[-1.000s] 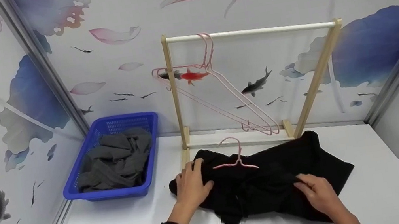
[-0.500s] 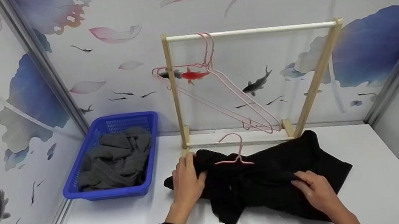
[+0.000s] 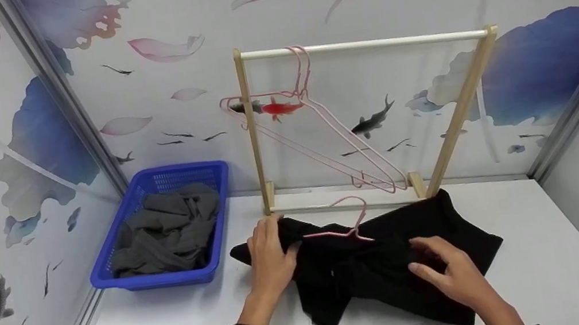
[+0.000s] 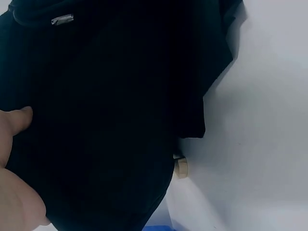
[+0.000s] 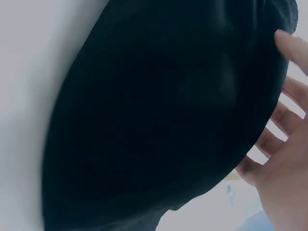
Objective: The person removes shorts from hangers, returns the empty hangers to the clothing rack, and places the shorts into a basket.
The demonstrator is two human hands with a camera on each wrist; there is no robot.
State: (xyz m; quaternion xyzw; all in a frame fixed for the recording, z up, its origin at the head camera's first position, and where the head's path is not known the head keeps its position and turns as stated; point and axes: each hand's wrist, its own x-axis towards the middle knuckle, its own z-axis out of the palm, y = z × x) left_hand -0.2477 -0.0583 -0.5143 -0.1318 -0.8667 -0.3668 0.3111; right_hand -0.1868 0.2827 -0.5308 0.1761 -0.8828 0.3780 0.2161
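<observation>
Black garment [image 3: 382, 270] lies directly in front of the rack [image 3: 392, 41], its left end lifted off the worktop [image 3: 555, 260]; a pale label [image 4: 62, 19] shows on it in the left wrist view. Judged light, soft and limp, not fragile, apt to fold and slide. Pink hanger [image 3: 356, 230], hook up, stands out of the cloth, arm ends hidden; judged thin, light and fairly stiff. Best hold, in my judgement: shoulder cloth with the hanger arm beneath, or the hook's base. Left hand [image 3: 270, 255] grips the garment's left end; right hand [image 3: 452, 270] is loosely spread over the right part, contact unclear. Worktop white, smooth-looking, probably low in grip. Two spare hangers [image 3: 304, 96] hang from the rack's rail, towards its left end. Left of the rack: blue basket [image 3: 163, 279] holding grey cloth [image 3: 163, 229]. Behind it: white wall [image 3: 172, 6] printed with petals and fish.
</observation>
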